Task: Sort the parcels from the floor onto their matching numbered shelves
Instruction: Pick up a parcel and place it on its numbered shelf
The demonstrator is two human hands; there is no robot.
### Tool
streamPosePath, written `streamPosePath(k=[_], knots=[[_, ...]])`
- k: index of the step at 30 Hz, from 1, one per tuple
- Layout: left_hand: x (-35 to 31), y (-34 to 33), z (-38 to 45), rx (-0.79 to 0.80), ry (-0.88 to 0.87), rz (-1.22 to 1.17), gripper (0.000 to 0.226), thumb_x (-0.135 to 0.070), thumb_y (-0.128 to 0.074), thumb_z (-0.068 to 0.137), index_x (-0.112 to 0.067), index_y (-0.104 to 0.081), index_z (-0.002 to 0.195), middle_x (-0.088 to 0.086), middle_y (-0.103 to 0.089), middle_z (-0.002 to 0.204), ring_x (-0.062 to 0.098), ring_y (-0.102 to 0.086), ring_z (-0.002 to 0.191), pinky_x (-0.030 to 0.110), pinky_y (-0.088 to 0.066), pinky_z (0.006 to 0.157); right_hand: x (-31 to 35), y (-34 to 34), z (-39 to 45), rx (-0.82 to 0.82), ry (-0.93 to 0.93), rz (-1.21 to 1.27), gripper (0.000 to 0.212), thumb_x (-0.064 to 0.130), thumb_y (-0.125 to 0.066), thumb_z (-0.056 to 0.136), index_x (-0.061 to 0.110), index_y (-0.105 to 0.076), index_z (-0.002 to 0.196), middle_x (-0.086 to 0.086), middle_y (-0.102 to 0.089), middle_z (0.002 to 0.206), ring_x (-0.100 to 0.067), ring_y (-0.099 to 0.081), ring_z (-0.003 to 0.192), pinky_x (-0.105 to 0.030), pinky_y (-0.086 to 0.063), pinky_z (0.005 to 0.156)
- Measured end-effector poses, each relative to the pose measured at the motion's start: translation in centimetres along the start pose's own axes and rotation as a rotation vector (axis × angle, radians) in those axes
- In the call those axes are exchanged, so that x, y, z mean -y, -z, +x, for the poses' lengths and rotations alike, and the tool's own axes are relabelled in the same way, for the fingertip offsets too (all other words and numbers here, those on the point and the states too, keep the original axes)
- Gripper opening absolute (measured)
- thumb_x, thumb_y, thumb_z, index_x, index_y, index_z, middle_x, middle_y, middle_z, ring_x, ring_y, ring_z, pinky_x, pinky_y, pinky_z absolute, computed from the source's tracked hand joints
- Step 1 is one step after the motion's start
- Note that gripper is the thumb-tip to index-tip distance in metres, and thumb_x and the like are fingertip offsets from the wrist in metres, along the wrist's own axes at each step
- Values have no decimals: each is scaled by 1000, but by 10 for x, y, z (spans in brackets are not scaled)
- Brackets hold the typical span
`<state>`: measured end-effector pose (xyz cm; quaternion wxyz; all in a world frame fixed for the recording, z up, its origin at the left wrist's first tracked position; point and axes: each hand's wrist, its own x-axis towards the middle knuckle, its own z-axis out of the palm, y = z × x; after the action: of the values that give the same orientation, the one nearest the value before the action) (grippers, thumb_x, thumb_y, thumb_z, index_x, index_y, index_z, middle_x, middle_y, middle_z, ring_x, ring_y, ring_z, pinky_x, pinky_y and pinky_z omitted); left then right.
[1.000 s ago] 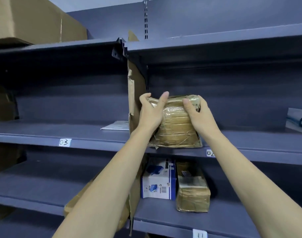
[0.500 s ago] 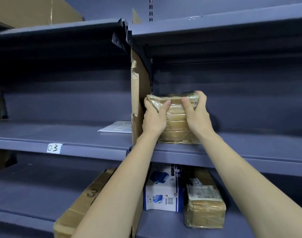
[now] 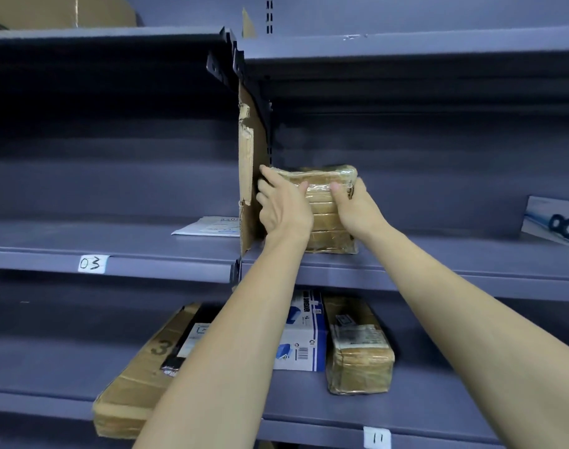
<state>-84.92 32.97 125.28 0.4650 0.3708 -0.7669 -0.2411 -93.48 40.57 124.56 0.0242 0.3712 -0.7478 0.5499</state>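
At the left of the frame, a shelf edge is carrying a tag [image 3: 93,263] reading 03, and a white paper [image 3: 208,226] is lying flat on that shelf, just left of a torn cardboard divider [image 3: 248,176] standing upright at the centre. Below it, at lower left, a long box [image 3: 140,377] marked 3 is jutting over its shelf edge.

Just right of the divider, in the middle of the frame, the parcel [image 3: 325,218] is sitting on its narrow edge on the middle shelf [image 3: 438,264], near the front lip, its base touching the shelf. The left hand [image 3: 284,209] is holding its left end, fingers reaching round the top corner beside the divider and the thumb lying on the near face. The right hand [image 3: 357,212] is gripping the right end, thumb on the near face and fingers wrapped behind, out of sight.

Judging from this, the placing step is nearly done: the parcel is down but not yet released. The shelf's own number is hidden by the arms, so I cannot tell whether it matches. The next move calls for checking that the parcel is standing steadily, or leaning it on the divider, then letting go with both hands.

Below, a blue and white box [image 3: 304,338] and a taped bundle [image 3: 357,348] are resting side by side above a tag [image 3: 377,437] reading 11. At far right, a white pack [image 3: 555,223] is leaning on the middle shelf.
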Motion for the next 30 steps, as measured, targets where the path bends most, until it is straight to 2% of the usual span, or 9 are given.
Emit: streamPosePath(k=[2, 4, 6, 8, 11, 17, 23, 27, 30], knots=[[-1, 3, -8, -47, -90, 118, 73, -23, -50, 101, -13, -2, 155, 20, -14, 156, 33, -28, 135, 39, -36, 102, 0, 8, -9, 28, -11, -97, 74, 57, -41, 97, 14, -21, 153, -7, -41, 151, -28, -43, 134, -43, -36, 111], [0, 3, -20, -126, -204, 147, 64, -10, -52, 96, -17, -21, 151, 17, -17, 153, 32, -28, 133, 38, -31, 108, -2, 16, -22, 28, -1, -156, 75, 57, -43, 96, 15, -20, 154, -4, -37, 154, -26, -40, 138, -38, -35, 110], [-2, -1, -40, -172, -340, 129, 47, -10, -55, 91, -16, -44, 136, 14, -28, 146, 31, -31, 130, 38, -29, 109, -7, 28, -36, -7, 27, -184, 71, 54, -44, 97, 17, -22, 154, -2, -35, 156, -23, -38, 139, -36, -33, 109], [-7, -12, -62, -145, -452, 88, 31, -16, -56, 90, -17, -57, 121, 8, -41, 133, 27, -37, 122, 37, -33, 104, -14, 45, -51, -49, 56, -245, 64, 50, -45, 99, 16, -30, 151, -3, -39, 154, -22, -39, 139, -34, -33, 107], [-25, -39, -92, 34, -525, -16, 26, -20, -53, 93, -20, -61, 118, 3, -50, 125, 23, -43, 118, 33, -32, 103, -30, 82, -74, -109, 58, -336, 58, 45, -45, 100, 16, -34, 149, -3, -41, 152, -22, -38, 139, -32, -33, 104], [-89, -101, -173, 375, -554, -151, 31, -22, -47, 97, -21, -57, 125, 2, -54, 131, 22, -43, 124, 30, -25, 108, -88, 188, -136, -274, -29, -481, 51, 38, -48, 99, 14, -43, 143, -3, -48, 147, -21, -43, 135, -32, -35, 104], [-170, -165, -308, 667, -691, -227, 33, -25, -48, 97, -21, -56, 130, 3, -55, 134, 23, -45, 125, 33, -31, 107, -162, 321, -247, -503, -226, -558, 46, 33, -52, 99, 11, -49, 139, -6, -53, 141, -25, -48, 131, -33, -36, 104], [-205, -204, -409, 859, -782, -220, 35, -25, -48, 97, -21, -56, 131, 6, -53, 137, 27, -45, 126, 36, -33, 104, -217, 390, -334, -589, -437, -582, 47, 34, -49, 100, 10, -46, 140, -9, -49, 144, -27, -46, 131, -38, -36, 106], [-224, -230, -473, 981, -793, -218, 38, -16, -43, 97, -21, -53, 133, 7, -50, 141, 27, -42, 130, 36, -31, 105, -251, 428, -390, -630, -562, -581, 49, 35, -48, 101, 8, -44, 141, -12, -47, 146, -28, -45, 132, -38, -37, 104]])
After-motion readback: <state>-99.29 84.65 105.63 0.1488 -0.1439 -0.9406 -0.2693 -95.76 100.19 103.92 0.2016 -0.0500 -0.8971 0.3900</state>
